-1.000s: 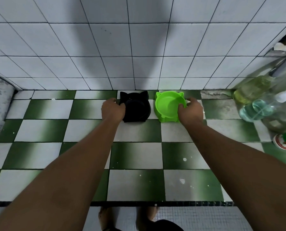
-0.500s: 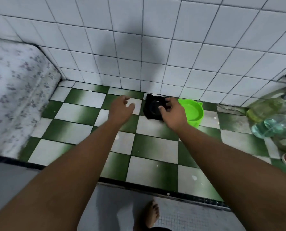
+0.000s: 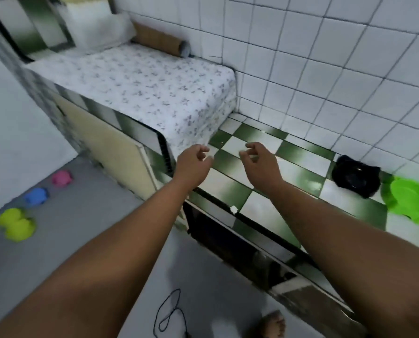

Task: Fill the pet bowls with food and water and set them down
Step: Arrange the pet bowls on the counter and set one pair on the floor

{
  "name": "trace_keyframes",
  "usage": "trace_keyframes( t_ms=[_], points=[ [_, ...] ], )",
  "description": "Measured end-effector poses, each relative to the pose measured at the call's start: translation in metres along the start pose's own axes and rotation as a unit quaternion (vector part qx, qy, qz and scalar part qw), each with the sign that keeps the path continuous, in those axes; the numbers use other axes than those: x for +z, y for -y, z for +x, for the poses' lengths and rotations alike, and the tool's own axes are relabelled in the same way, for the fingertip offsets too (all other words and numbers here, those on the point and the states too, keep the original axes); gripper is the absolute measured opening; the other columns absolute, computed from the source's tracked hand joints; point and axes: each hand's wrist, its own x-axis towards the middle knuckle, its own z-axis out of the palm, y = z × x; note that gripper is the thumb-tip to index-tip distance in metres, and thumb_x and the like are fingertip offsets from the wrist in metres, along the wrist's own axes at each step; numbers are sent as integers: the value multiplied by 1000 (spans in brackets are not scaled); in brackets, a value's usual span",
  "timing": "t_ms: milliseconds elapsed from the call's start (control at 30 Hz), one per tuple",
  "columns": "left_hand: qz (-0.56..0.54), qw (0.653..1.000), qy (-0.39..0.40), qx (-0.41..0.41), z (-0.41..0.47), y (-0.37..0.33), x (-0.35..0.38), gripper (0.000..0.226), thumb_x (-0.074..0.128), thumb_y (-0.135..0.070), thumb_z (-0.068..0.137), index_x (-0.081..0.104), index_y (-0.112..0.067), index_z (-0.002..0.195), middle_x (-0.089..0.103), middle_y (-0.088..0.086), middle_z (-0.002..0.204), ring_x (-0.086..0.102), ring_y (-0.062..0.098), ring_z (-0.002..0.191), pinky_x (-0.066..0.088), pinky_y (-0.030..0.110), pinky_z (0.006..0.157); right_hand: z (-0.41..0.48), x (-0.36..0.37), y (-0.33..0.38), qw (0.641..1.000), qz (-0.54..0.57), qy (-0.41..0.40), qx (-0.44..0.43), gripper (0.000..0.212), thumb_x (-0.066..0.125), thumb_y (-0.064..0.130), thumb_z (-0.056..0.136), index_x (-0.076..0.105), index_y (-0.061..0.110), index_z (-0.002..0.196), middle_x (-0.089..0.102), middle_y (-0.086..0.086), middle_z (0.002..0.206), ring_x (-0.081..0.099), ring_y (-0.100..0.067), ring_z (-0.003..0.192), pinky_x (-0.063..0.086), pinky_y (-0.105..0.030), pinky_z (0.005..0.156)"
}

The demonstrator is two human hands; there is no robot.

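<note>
A black cat-eared bowl [image 3: 356, 176] and a bright green one [image 3: 412, 200] sit side by side on the green-and-white checked counter [image 3: 259, 206], at the far right by the wall. More bowls lie on the grey floor at the left: a pink one [image 3: 61, 178], a blue one [image 3: 36, 196] and two yellow-green ones [image 3: 15, 224]. My left hand [image 3: 193, 162] and my right hand [image 3: 259, 164] hover over the counter's left part, well left of the black bowl. Both hold nothing, with fingers loosely curled.
A flower-patterned cloth [image 3: 140, 89] covers a raised block left of the counter, with a pillow [image 3: 96, 25] and a brown roll [image 3: 159, 42] behind it. White tiled wall [image 3: 325, 69] runs along the back. A black cord [image 3: 169, 313] and my foot [image 3: 273, 325] are on the floor.
Both hands let go of the black and green bowls and drew away to the left. My view swung left, bringing the floor and its coloured bowls into sight.
</note>
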Motion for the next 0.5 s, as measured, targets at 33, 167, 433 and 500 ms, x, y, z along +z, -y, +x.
trace_keyframes(
  t_ms=[33, 167, 433, 500],
  points=[
    [1, 1000, -15, -12, -5, 13, -21, 29, 66, -32, 94, 69, -18, 119, 67, 0, 106, 63, 16, 97, 47, 25, 82, -4, 20, 15, 1000, 5, 14, -14, 32, 61, 40, 95, 61, 20, 120, 66, -1, 110, 65, -15, 88, 54, -35, 84],
    [-17, 996, -78, -49, -21, 61, -98, 25, 69, -27, 93, 71, -15, 116, 69, 0, 99, 64, 15, 91, 47, 20, 75, -15, 91, 67, 997, 32, 58, -46, 32, 61, 41, 95, 62, 21, 120, 66, 2, 108, 64, -11, 87, 55, -33, 83],
    [-61, 970, -198, -131, -32, 147, -219, 24, 68, -25, 92, 70, -19, 114, 71, 1, 95, 65, 15, 83, 48, 22, 74, -17, 224, 152, 975, 30, 189, -113, 33, 59, 36, 97, 58, 17, 124, 61, 2, 108, 59, -11, 92, 52, -32, 87],
    [-61, 960, -225, -154, -31, 172, -244, 22, 68, -24, 92, 69, -18, 114, 69, -2, 90, 64, 13, 80, 49, 24, 76, -14, 263, 169, 968, 28, 215, -129, 32, 59, 38, 96, 58, 22, 124, 62, 5, 109, 60, -8, 90, 52, -30, 85]
  ],
)
